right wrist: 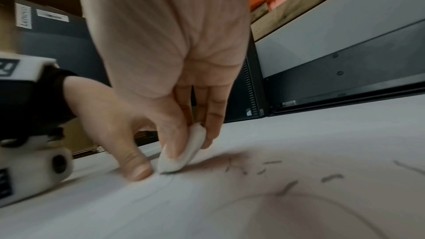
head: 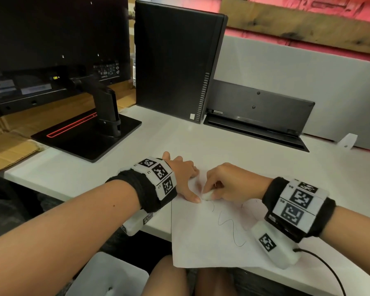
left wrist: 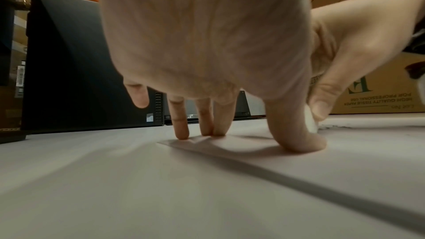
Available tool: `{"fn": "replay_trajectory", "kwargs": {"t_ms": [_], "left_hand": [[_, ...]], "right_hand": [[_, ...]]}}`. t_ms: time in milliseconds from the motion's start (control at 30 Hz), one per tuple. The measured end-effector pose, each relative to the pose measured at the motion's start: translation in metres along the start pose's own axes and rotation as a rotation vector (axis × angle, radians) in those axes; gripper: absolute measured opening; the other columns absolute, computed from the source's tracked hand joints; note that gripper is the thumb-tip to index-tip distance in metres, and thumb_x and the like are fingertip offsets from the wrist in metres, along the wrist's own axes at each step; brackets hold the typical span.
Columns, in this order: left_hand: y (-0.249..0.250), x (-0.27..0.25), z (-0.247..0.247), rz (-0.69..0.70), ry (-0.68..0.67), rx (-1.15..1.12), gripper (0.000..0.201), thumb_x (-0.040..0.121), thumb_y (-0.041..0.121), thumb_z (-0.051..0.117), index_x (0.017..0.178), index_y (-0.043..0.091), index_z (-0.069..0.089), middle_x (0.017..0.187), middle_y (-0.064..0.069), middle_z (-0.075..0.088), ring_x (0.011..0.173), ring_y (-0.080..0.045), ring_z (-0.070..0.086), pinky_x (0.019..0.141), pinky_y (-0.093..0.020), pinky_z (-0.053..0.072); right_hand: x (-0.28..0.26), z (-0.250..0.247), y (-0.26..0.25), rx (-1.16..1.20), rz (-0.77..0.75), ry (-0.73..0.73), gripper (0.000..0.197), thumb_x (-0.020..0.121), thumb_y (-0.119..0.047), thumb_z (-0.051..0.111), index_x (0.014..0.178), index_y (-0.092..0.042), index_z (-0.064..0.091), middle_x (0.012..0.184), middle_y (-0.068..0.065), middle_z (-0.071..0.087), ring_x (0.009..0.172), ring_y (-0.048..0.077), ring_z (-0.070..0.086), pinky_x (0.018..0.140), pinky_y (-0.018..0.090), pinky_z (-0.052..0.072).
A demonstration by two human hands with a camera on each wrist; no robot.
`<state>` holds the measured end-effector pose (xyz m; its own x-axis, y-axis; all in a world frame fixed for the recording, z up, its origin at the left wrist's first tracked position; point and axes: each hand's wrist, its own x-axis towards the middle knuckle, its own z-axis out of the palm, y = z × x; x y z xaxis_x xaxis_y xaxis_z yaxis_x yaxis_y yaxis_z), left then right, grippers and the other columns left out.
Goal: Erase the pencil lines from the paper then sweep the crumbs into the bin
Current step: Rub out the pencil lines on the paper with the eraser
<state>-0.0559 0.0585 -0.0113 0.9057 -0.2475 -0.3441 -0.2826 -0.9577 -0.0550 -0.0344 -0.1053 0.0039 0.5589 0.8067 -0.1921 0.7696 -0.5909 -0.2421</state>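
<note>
Erasing step underway. Right hand (head: pixel 229 184) pinches small white oval eraser (head: pixel 207 195) against white paper sheet (head: pixel 209 236) on white surface (head: pixel 222 146); left hand (head: pixel 184 178), fingers straight, pins paper. Wavy pencil line (head: pixel 229 227) remains; next, rub nearer strokes.

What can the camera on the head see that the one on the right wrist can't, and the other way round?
Only the head view shows the whole paper hanging over the table's near edge, the long squiggly pencil line not yet erased, and a white bin below. Only the right wrist view shows the dark eraser crumbs scattered on the sheet. Both show the right hand pinching the white eraser against the paper, with the left hand pressing the sheet down right beside it.
</note>
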Motion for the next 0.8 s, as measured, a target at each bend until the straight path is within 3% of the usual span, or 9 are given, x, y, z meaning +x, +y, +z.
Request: {"fn": "replay_trajectory", "kwargs": {"t_ms": [133, 267, 367, 433, 533, 667, 800], "left_hand": [[0.004, -0.006, -0.004, -0.029, -0.013, -0.001, 0.079, 0.083, 0.07, 0.045, 0.147, 0.028, 0.025, 0.143, 0.008, 0.033, 0.125, -0.023, 0.029, 0.102, -0.039, 0.022], [0.003, -0.005, -0.004, -0.015, -0.008, -0.005, 0.078, 0.081, 0.071, 0.045, 0.144, 0.03, 0.028, 0.141, 0.008, 0.035, 0.126, -0.021, 0.031, 0.103, -0.041, 0.021], [0.001, -0.002, -0.001, -0.011, -0.01, -0.01, 0.078, 0.079, 0.073, 0.045, 0.143, 0.03, 0.031, 0.14, 0.009, 0.036, 0.126, -0.02, 0.032, 0.104, -0.042, 0.021], [0.0, 0.0, 0.0, -0.006, -0.001, -0.004, 0.081, 0.078, 0.074, 0.045, 0.142, 0.028, 0.032, 0.142, 0.008, 0.035, 0.126, -0.02, 0.032, 0.103, -0.043, 0.021], [0.0, -0.001, -0.001, -0.008, -0.005, 0.006, 0.083, 0.079, 0.074, 0.045, 0.146, 0.029, 0.026, 0.147, 0.009, 0.03, 0.129, -0.02, 0.029, 0.105, -0.044, 0.02], [0.0, -0.004, -0.004, -0.025, -0.049, 0.005, 0.093, 0.078, 0.074, 0.048, 0.151, 0.03, 0.011, 0.151, 0.012, 0.023, 0.133, -0.02, 0.024, 0.108, -0.042, 0.018], [-0.003, -0.002, -0.002, -0.017, -0.017, -0.024, 0.09, 0.078, 0.071, 0.051, 0.149, 0.028, 0.018, 0.148, 0.009, 0.031, 0.132, -0.018, 0.03, 0.108, -0.041, 0.017]], "right_hand": [[0.016, -0.013, 0.012, -0.007, 0.104, 0.121, 0.021, 0.088, -0.025, 0.062, 0.1, -0.011, 0.073, 0.089, -0.006, 0.064, 0.067, 0.0, 0.049, 0.062, 0.003, 0.038], [0.024, -0.005, 0.014, -0.016, 0.114, 0.116, 0.018, 0.088, -0.019, 0.061, 0.098, -0.01, 0.073, 0.094, 0.0, 0.069, 0.079, 0.011, 0.056, 0.062, 0.008, 0.038], [0.011, 0.001, 0.006, 0.004, 0.041, 0.048, 0.016, 0.088, -0.018, 0.061, 0.098, -0.014, 0.073, 0.082, -0.01, 0.061, 0.069, 0.003, 0.05, 0.063, 0.006, 0.037], [0.002, 0.001, 0.003, 0.029, 0.007, 0.008, 0.017, 0.087, -0.023, 0.063, 0.097, -0.015, 0.074, 0.085, -0.008, 0.064, 0.068, 0.0, 0.05, 0.065, 0.007, 0.039], [0.005, -0.007, 0.009, 0.021, 0.06, 0.091, 0.02, 0.087, -0.026, 0.064, 0.098, -0.012, 0.073, 0.087, -0.008, 0.062, 0.068, -0.001, 0.05, 0.064, 0.003, 0.038], [0.019, -0.012, 0.02, -0.015, 0.159, 0.137, 0.019, 0.087, -0.024, 0.064, 0.096, -0.01, 0.072, 0.088, -0.003, 0.065, 0.075, 0.007, 0.052, 0.059, 0.004, 0.037], [0.021, -0.006, 0.023, -0.001, 0.178, 0.132, 0.019, 0.087, -0.024, 0.063, 0.094, -0.009, 0.072, 0.088, 0.0, 0.066, 0.065, 0.001, 0.048, 0.059, 0.004, 0.038]]}}
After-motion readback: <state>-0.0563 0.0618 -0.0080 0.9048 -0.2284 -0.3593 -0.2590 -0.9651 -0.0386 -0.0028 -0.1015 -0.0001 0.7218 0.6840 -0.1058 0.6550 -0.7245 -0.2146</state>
